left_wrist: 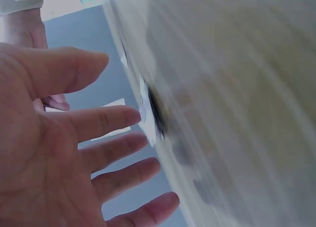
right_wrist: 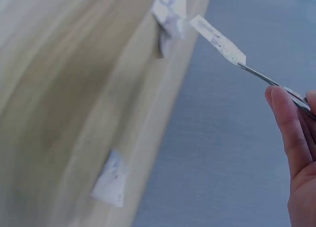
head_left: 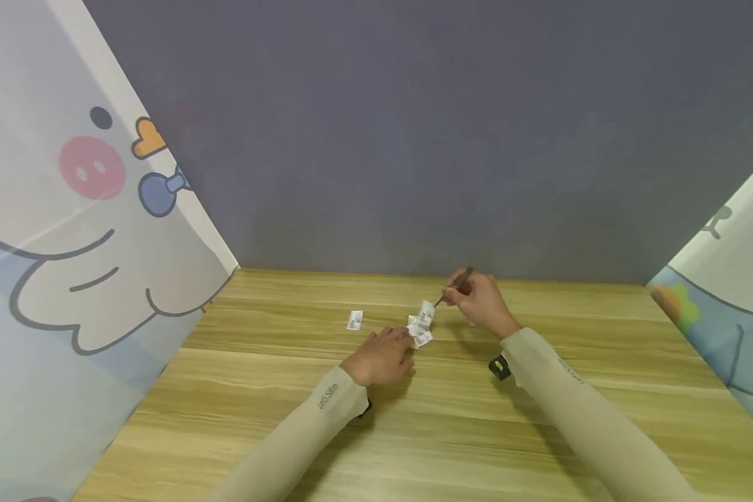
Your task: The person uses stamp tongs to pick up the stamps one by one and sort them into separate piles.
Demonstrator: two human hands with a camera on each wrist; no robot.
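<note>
My right hand [head_left: 482, 301] pinches a pair of tweezers [right_wrist: 266, 79], whose tips grip the end of a small white printed sachet [right_wrist: 217, 39] with jagged edges. In the right wrist view, that sachet is held up off the table. Below it in the head view lies a small pile of similar sachets [head_left: 421, 339]. Fingers extended and slightly spread, my left hand [head_left: 380, 358] has its fingertips at the pile's left edge. The left wrist view shows nothing gripped in that palm [left_wrist: 44, 158], and the index fingertip overlaps a sachet [left_wrist: 146, 113].
One sachet [head_left: 355, 320] lies apart on the wooden table [head_left: 263, 411], left of the pile. Another sachet [right_wrist: 112, 181] lies to the right, mostly hidden by my right hand in the head view. A grey panel [head_left: 389, 153] rises behind the table, with cartoon-printed sheets [head_left: 94, 279] at the sides.
</note>
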